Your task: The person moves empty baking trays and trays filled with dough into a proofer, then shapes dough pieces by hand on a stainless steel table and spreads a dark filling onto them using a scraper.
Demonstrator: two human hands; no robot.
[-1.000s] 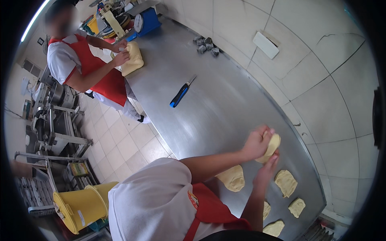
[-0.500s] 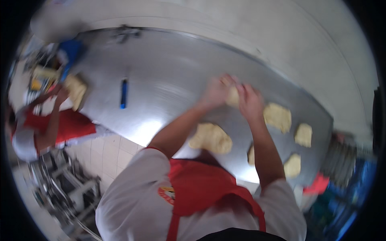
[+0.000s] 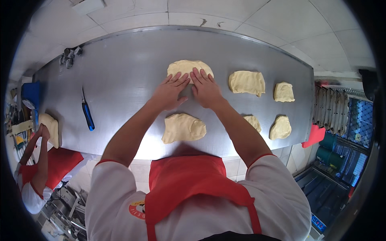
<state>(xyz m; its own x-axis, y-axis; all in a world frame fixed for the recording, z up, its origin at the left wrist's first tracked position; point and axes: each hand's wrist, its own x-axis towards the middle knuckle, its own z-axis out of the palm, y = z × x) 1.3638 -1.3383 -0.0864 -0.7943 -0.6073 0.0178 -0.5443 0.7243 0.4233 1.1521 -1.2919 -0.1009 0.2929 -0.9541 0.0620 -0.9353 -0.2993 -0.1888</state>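
Nearest, I am wearing a red cloth apron (image 3: 185,172) against a smooth, gleaming steel table (image 3: 128,60). Just beyond it, a soft, pale-yellow dough slab (image 3: 184,128), lumpy and uneven in outline, is lying on the metal. At left, a knife (image 3: 87,114) with a blue-and-black handle is pointing its blade away from me. My forearms (image 3: 132,134) are angling inward. My left hand (image 3: 169,93) and right hand (image 3: 206,90) are lying open, palms down, fingers resting on the near side of a rounded dough oval (image 3: 189,65) toward the table's far edge. A tiled wall (image 3: 209,14) is rising behind.
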